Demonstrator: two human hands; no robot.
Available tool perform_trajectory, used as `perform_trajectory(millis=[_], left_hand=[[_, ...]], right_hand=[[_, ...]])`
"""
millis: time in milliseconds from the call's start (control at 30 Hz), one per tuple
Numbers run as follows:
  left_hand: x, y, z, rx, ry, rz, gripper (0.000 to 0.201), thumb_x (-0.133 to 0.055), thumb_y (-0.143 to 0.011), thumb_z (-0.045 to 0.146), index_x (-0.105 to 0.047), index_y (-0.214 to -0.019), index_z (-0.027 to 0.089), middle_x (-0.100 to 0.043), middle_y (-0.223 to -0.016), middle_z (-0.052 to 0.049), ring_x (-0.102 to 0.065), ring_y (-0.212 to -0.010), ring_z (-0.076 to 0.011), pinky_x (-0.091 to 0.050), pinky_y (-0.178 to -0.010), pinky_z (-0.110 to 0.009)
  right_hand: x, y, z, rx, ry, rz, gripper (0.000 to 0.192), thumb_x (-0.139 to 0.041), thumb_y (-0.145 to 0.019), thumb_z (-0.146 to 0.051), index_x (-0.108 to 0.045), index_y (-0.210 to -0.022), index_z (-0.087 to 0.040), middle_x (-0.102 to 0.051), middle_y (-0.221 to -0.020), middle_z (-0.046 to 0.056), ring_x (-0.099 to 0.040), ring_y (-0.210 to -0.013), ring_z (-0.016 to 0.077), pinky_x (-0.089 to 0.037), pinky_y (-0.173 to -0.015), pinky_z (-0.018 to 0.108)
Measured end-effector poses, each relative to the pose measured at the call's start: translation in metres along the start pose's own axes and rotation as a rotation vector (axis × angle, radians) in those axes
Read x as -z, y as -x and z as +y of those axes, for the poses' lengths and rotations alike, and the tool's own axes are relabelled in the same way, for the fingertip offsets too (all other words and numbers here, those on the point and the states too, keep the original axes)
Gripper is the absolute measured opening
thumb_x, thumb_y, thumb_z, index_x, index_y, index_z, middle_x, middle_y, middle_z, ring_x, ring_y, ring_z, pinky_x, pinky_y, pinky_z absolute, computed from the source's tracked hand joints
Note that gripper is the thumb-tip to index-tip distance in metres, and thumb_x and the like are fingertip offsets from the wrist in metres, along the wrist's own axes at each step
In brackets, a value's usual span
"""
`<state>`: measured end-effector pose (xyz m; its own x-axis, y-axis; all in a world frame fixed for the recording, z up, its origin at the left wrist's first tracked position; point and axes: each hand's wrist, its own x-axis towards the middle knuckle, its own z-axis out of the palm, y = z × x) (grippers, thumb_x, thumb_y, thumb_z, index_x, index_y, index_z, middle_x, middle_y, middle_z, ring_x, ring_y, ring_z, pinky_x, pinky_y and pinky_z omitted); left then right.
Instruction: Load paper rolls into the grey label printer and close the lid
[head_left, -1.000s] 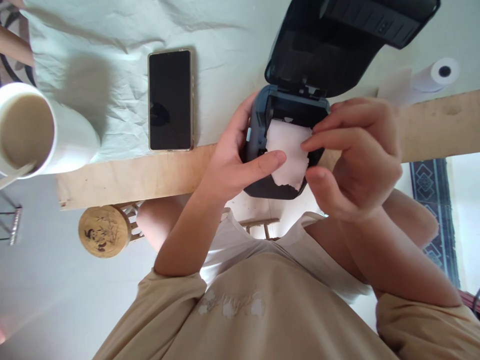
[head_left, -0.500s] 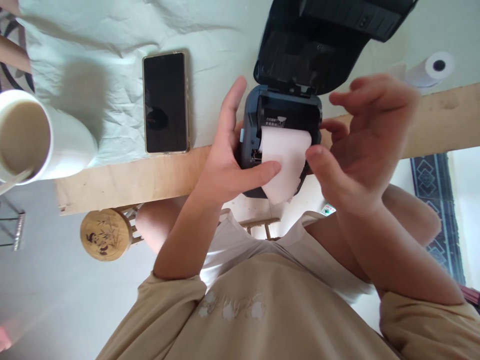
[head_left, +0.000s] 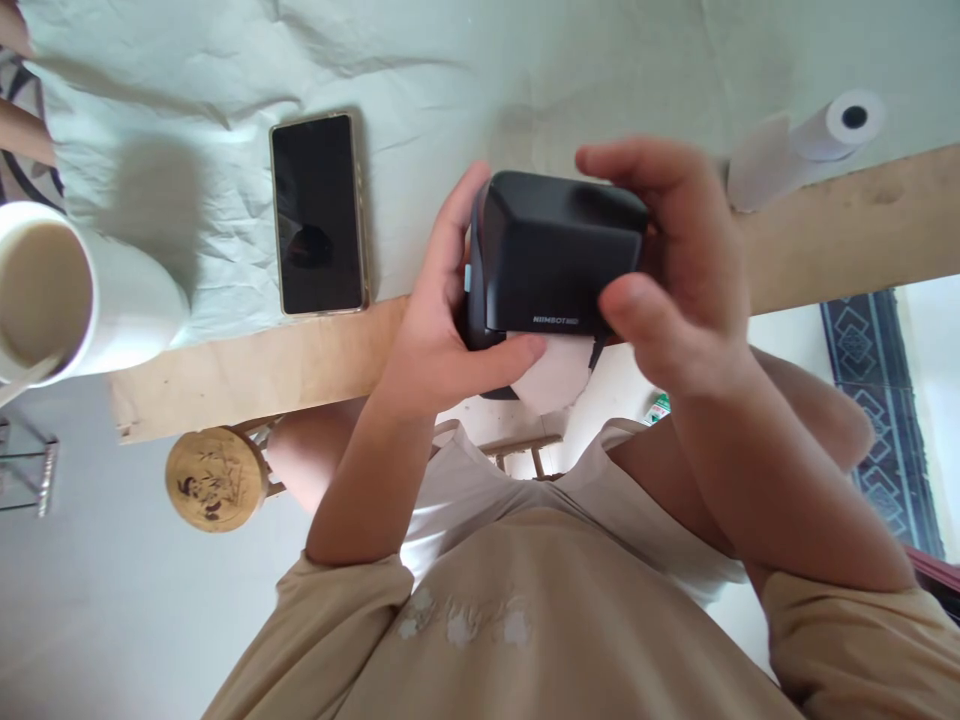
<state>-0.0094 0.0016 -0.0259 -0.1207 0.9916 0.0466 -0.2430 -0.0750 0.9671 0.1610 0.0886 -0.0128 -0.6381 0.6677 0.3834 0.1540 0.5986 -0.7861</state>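
Note:
A black label printer [head_left: 566, 250] with "NIIMBOT" lettering is held above the table's front edge. Its lid lies down over the body; whether it has latched I cannot tell. White paper [head_left: 559, 375] sticks out below the lid's front edge. My left hand [head_left: 442, 330] grips the printer's left side, thumb resting on the paper. At the right side, my right hand [head_left: 679, 270] is slightly blurred, its thumb at the lid's lower right corner and its fingers curled around the far side, the index finger raised over the top.
A phone [head_left: 319, 215] lies on the pale tablecloth [head_left: 420, 150]. On the left stands a white cup [head_left: 135, 285] of light brown drink with a spoon handle. A paper roll [head_left: 832, 130], partly unwound, is at the right. A round wooden stool [head_left: 216, 480] stands below the table.
The printer's lid has swung down from open and now covers the paper compartment. My right hand has moved left onto the lid. My left hand keeps its hold.

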Motion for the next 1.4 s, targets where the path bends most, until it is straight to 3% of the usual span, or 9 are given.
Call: perform_trajectory(millis=[67, 200, 367, 533, 700, 1000, 1200, 1300, 1400], left_hand=[[-0.003, -0.001, -0.002, -0.029, 0.037, -0.024, 0.074, -0.076, -0.071, 0.042, -0.047, -0.139, 0.038, -0.053, -0.136, 0.000, -0.055, -0.125, -0.0223, -0.048, -0.104, -0.032], [-0.013, -0.002, -0.001, -0.026, 0.117, 0.090, 0.048, -0.056, -0.086, 0.044, -0.050, -0.133, 0.034, -0.055, -0.125, -0.001, -0.060, -0.114, -0.0188, -0.051, -0.093, -0.031], [-0.020, -0.002, 0.005, 0.078, 0.119, 0.172, 0.049, -0.062, -0.084, 0.035, -0.048, -0.131, 0.029, -0.056, -0.129, -0.002, -0.056, -0.125, -0.0195, -0.050, -0.094, -0.026], [-0.020, -0.005, 0.010, 0.022, 0.200, 0.157, 0.039, -0.053, -0.091, 0.047, -0.055, -0.123, 0.025, -0.060, -0.126, -0.002, -0.052, -0.133, -0.0190, -0.044, -0.109, -0.029], [-0.019, -0.008, 0.016, 0.108, 0.256, 0.189, 0.025, -0.048, -0.096, 0.037, -0.065, -0.106, 0.022, -0.067, -0.114, -0.002, -0.052, -0.135, -0.0181, -0.047, -0.110, -0.031], [-0.011, -0.009, 0.010, 0.103, 0.225, 0.136, 0.028, -0.055, -0.092, 0.040, -0.065, -0.113, 0.025, -0.065, -0.125, -0.001, -0.048, -0.137, -0.0250, -0.048, -0.109, -0.035], [-0.007, -0.011, 0.002, 0.072, 0.272, 0.112, 0.030, -0.060, -0.087, 0.040, -0.066, -0.115, 0.031, -0.068, -0.116, 0.001, -0.035, -0.144, -0.0290, -0.044, -0.112, -0.039], [-0.010, -0.011, 0.005, 0.070, 0.271, 0.135, 0.022, -0.058, -0.088, 0.037, -0.068, -0.105, 0.029, -0.068, -0.101, -0.001, -0.035, -0.143, -0.0280, -0.041, -0.115, -0.041], [-0.014, -0.010, 0.008, 0.033, 0.331, 0.164, 0.026, -0.050, -0.093, 0.043, -0.067, -0.092, 0.023, -0.068, -0.100, -0.001, -0.039, -0.142, -0.0247, -0.038, -0.118, -0.042]], right_hand=[[0.002, -0.001, 0.001, 0.036, -0.096, -0.020, 0.051, -0.055, -0.089, -0.052, -0.044, -0.128, -0.022, -0.052, -0.129, 0.004, -0.056, -0.114, 0.0117, -0.051, -0.100, 0.028], [0.003, -0.005, 0.002, 0.021, -0.127, -0.055, 0.049, -0.059, -0.088, -0.044, -0.043, -0.128, -0.021, -0.054, -0.125, 0.004, -0.057, -0.108, 0.0104, -0.053, -0.094, 0.026], [0.001, -0.007, 0.003, -0.045, -0.093, -0.056, 0.050, -0.061, -0.086, -0.045, -0.043, -0.127, -0.024, -0.054, -0.126, 0.004, -0.058, -0.113, 0.0138, -0.053, -0.100, 0.033], [0.000, -0.005, 0.002, -0.075, -0.141, -0.073, 0.050, -0.056, -0.088, -0.048, -0.041, -0.129, -0.023, -0.054, -0.129, 0.005, -0.057, -0.116, 0.0141, -0.052, -0.103, 0.033], [-0.002, 0.000, 0.009, -0.069, -0.269, 0.055, 0.045, -0.053, -0.091, -0.044, -0.043, -0.129, -0.024, -0.051, -0.134, 0.005, -0.055, -0.122, 0.0147, -0.053, -0.098, 0.029], [0.005, 0.000, 0.013, 0.171, -0.194, -0.089, 0.064, -0.061, -0.083, -0.038, -0.036, -0.141, -0.032, -0.041, -0.144, 0.005, -0.042, -0.138, 0.0192, -0.041, -0.119, 0.041], [0.004, -0.002, 0.012, 0.183, -0.070, -0.101, 0.069, -0.063, -0.081, -0.044, -0.033, -0.142, -0.035, -0.041, -0.145, 0.004, -0.033, -0.148, 0.0214, -0.036, -0.124, 0.047], [0.006, -0.004, 0.011, 0.289, 0.085, 0.036, 0.065, -0.064, -0.079, -0.049, -0.042, -0.136, -0.027, -0.048, -0.139, 0.007, -0.044, -0.139, 0.0241, -0.041, -0.121, 0.047], [0.011, -0.004, 0.004, 0.330, 0.249, 0.285, 0.052, -0.070, -0.073, -0.052, -0.059, -0.116, -0.025, -0.059, -0.112, 0.005, -0.056, -0.114, 0.0230, -0.050, -0.108, 0.045]])
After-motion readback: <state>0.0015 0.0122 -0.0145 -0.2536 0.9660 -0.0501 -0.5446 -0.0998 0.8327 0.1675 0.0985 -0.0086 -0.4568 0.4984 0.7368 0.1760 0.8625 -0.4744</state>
